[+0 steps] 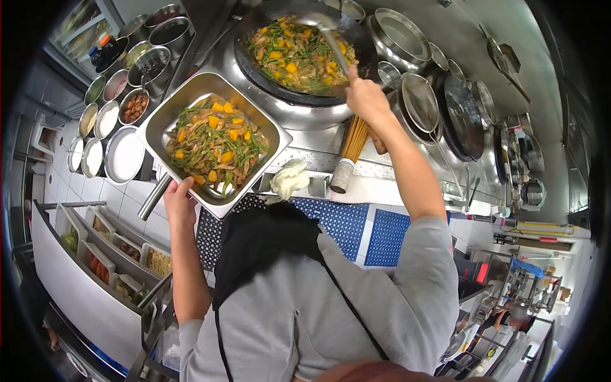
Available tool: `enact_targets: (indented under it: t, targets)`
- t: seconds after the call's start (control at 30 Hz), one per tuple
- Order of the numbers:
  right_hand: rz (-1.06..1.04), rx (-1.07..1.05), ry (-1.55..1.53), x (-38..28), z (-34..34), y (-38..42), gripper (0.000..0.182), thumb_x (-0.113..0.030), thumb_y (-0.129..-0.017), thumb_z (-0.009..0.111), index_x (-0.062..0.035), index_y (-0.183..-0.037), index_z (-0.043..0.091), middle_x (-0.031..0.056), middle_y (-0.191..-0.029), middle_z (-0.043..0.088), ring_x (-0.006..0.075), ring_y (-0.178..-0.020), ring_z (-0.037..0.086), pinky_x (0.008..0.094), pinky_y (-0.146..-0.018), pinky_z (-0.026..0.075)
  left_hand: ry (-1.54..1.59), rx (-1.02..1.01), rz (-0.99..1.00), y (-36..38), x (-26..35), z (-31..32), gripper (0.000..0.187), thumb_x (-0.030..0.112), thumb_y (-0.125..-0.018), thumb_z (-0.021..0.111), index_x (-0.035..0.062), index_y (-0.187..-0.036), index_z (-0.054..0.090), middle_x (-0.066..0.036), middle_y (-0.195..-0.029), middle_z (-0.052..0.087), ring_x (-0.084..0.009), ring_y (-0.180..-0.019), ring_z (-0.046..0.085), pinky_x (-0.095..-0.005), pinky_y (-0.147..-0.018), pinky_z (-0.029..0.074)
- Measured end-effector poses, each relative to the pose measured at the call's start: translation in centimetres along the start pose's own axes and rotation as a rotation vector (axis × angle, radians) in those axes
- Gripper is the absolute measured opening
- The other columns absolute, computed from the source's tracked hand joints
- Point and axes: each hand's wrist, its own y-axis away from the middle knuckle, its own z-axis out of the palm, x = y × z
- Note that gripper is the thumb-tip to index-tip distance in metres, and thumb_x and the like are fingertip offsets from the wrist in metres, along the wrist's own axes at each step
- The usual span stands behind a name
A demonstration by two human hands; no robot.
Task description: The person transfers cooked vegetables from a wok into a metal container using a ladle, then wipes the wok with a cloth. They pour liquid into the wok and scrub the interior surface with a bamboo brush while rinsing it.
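My left hand (pixel 179 202) grips the pan (pixel 215 143) at its near edge, beside the wok (pixel 296 57). My right hand (pixel 364 95) clenches the ladle (pixel 331 41), ready for scooping.

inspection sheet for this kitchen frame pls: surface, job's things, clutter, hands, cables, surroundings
Surface: steel cooktop around the burner, blue floor mats below.
Job's things: steel pan of green beans, meat strips and orange pieces; wok with the same mix; ladle in the wok.
Clutter: seasoning bowls, stacked pans and strainers, white cloth.
Hands: left hand grips the pan's near edge; right hand holds the ladle handle.
Cables: nothing seen.
Surroundings: ingredient bins at left.
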Motion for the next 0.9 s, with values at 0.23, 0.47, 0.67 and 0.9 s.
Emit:
enact_targets:
  t: [0.23, 0.47, 0.67, 0.9]
  targets:
    - [0.078, -0.023, -0.195, 1.4, -2.3, 4.7, 0.047, -0.016, -0.091, 0.058, 0.0033, -0.132, 0.048, 0.0328, -0.098, 0.066, 0.0486, -0.099, 0.063, 0.0526, -0.089, 0.050, 0.004, -0.007, -0.004, -0.1, 0.0, 0.1, 0.021, 0.005, -0.089, 0.063, 0.0023, -0.110, 0.063, -0.005, -0.097, 0.069, -0.0141, -0.076, 0.068, -0.0249, -0.056, 0.056]
    - [0.336, 0.152, -0.372, 2.2, 2.2, 1.6, 0.035, -0.020, -0.099, 0.050, 0.0029, -0.126, 0.048, 0.0267, -0.089, 0.067, 0.0420, -0.081, 0.068, 0.0515, -0.071, 0.054, 0.025, 0.000, -0.001, 0.1, 0.1, 0.5, 0.017, 0.005, -0.087, 0.065, 0.0048, -0.104, 0.064, -0.002, -0.091, 0.069, -0.0096, -0.067, 0.065, -0.0206, -0.046, 0.047]
    - [0.822, -0.140, -1.892, -7.5, 2.5, 1.5, 0.020, -0.024, -0.105, 0.040, -0.0059, -0.112, 0.046, 0.0020, -0.064, 0.048, 0.0127, -0.046, 0.044, 0.0282, -0.040, 0.039, 0.067, -0.035, 0.010, -0.1, -0.3, 0.3, 0.019, 0.004, -0.087, 0.064, 0.0023, -0.105, 0.064, -0.006, -0.095, 0.070, -0.0166, -0.075, 0.068, -0.0306, -0.060, 0.059]
    - [0.503, -0.704, -3.049, -4.4, 3.5, 1.2, 0.034, -0.023, -0.104, 0.042, 0.0087, -0.114, 0.039, 0.0019, -0.069, 0.050, 0.0098, -0.049, 0.050, 0.0232, -0.041, 0.046, 0.051, 0.004, 0.018, 0.5, 0.3, 1.0, 0.013, 0.005, -0.087, 0.064, 0.0054, -0.099, 0.067, -0.003, -0.092, 0.069, -0.0136, -0.074, 0.066, -0.0299, -0.057, 0.057]
